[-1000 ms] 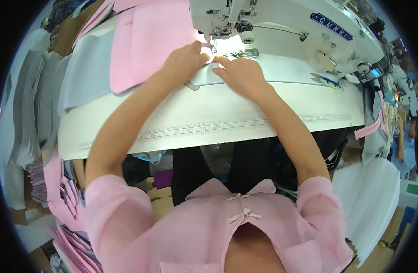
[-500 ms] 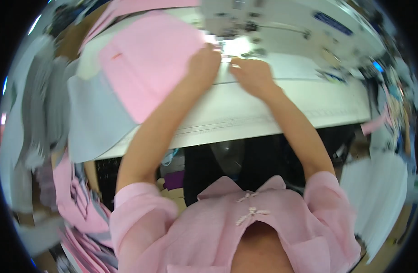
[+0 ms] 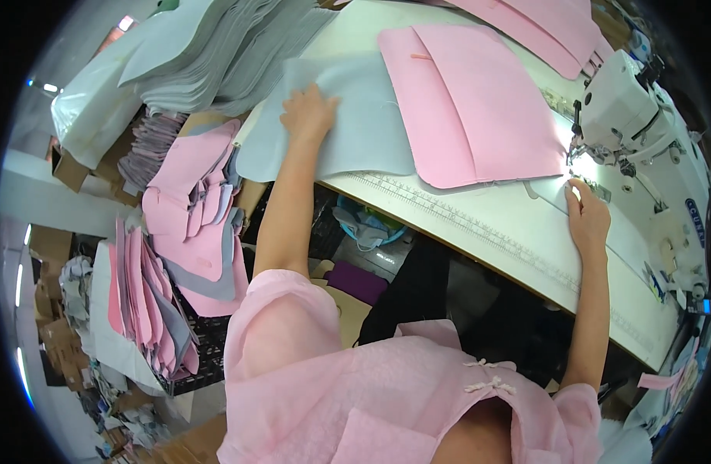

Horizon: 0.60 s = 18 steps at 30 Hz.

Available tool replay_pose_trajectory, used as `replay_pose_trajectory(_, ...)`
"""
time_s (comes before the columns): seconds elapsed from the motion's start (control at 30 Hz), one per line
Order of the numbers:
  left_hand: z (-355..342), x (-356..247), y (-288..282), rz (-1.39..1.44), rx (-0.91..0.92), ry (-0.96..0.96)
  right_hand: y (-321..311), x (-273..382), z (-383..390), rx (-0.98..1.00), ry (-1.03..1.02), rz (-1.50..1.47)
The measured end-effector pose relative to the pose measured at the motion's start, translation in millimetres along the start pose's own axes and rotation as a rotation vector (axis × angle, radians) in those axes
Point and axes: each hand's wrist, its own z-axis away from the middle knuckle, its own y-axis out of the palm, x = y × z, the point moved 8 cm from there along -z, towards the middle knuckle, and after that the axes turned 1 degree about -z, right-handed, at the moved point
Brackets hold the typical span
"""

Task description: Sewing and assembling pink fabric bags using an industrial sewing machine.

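Note:
My left hand (image 3: 307, 114) lies with its fingers spread on a smooth grey fabric panel (image 3: 363, 124) at the table's left end. Beside that panel is a pink fabric piece (image 3: 479, 108) with a folded flap and a small orange mark. One corner of it reaches the lit needle area of a white sewing machine (image 3: 630, 108). My right hand (image 3: 588, 219) is just in front of the needle, thumb and forefinger pinched together at the pink corner. Whatever sits between those fingertips is too small to make out.
More pink pieces (image 3: 526, 27) lie at the table's far side. A tall stack of grey panels (image 3: 216, 54) stands at the far left. Pink and grey cut pieces (image 3: 189, 209) hang over a black crate (image 3: 205, 371). Small snips (image 3: 653, 282) rest near the machine's right end.
My left hand has left the needle area and reached left onto the grey panel. My right hand stays by the needle. The view has swung left, showing more stacks.

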Motion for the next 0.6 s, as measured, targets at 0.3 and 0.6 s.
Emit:
replay_pose_trajectory(0.3, -153.6, 90.4, -67.4, -0.58, -0.21, 0.3, 3.5, 0.1, -2.6, -0.123, -0.108, -0.048)
replay_pose_trajectory(0.6, 36.4, -230.3, -38.5, 0.242, -0.017, 1.421, 0.4, -2.0, 6.2, -0.19, -0.129, -0.01)
